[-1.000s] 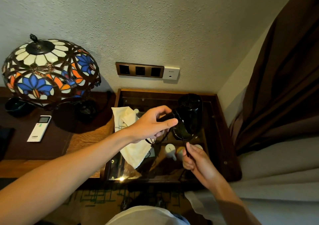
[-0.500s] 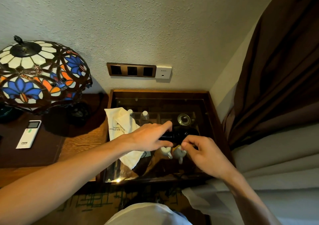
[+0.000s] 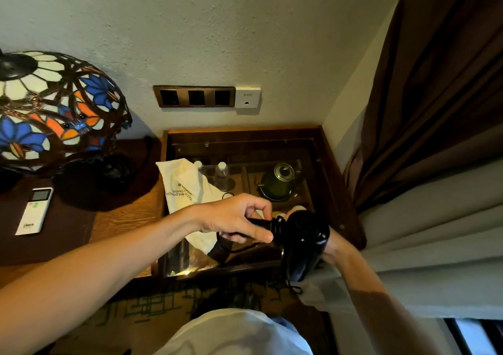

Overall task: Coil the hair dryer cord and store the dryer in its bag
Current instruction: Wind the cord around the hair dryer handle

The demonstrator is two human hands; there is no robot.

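Observation:
I hold the black hair dryer [image 3: 302, 241] in the air over the front of the glass-topped cabinet [image 3: 330, 164]. My left hand [image 3: 234, 220] grips its handle next to the ribbed hinge. My right hand [image 3: 332, 241] is pressed against the far side of the dryer's body, which hides its fingers. The black cord [image 3: 239, 249] loops under the handle, and another bit dangles below the barrel. The cream cloth bag [image 3: 187, 184] with printed text lies flat on the glass to the left, partly under my left wrist.
Under the glass are two water bottles [image 3: 221, 173], a dark kettle [image 3: 280, 182] and cups. A stained-glass lamp [image 3: 57, 107] and a white remote [image 3: 35, 210] sit on the wooden desk at left. Wall sockets [image 3: 194, 96] are above, and a brown curtain [image 3: 424, 96] and bedding are on the right.
The dryer has swung from above the glass down to the right front. My right hand moved from pinching the cord to behind the dryer's body. My left hand stayed on the handle.

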